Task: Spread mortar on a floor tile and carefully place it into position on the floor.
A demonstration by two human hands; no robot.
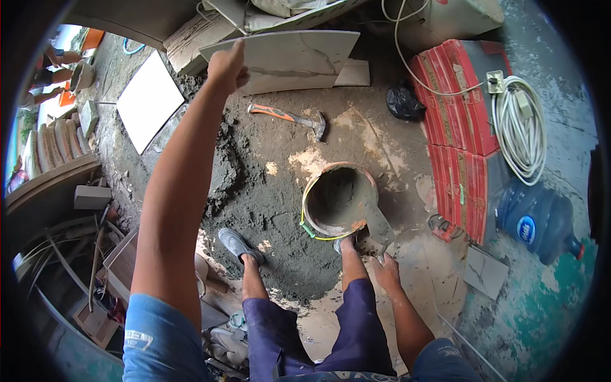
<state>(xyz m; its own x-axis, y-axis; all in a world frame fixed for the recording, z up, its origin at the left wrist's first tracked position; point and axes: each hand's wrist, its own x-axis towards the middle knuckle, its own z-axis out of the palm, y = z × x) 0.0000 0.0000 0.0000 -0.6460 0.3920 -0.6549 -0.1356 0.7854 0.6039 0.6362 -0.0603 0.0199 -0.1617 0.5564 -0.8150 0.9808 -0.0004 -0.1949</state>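
My left hand reaches far forward to a large white marbled tile that stands on edge. Its fingers are curled at the tile's left end, and one points up to the top edge. Low on the right, my right hand is closed on a trowel, its handle mostly hidden. The mortar-coated blade lies over the near rim of a bucket with grey mortar inside. A claw hammer with an orange and black handle lies beyond the bucket. Wet mortar spreads over the floor around my feet.
Red tile boxes are stacked on the right, with a coiled white extension cable and a blue water jug beside them. A black plastic bag sits near the boxes. Another white tile lies left of my arm.
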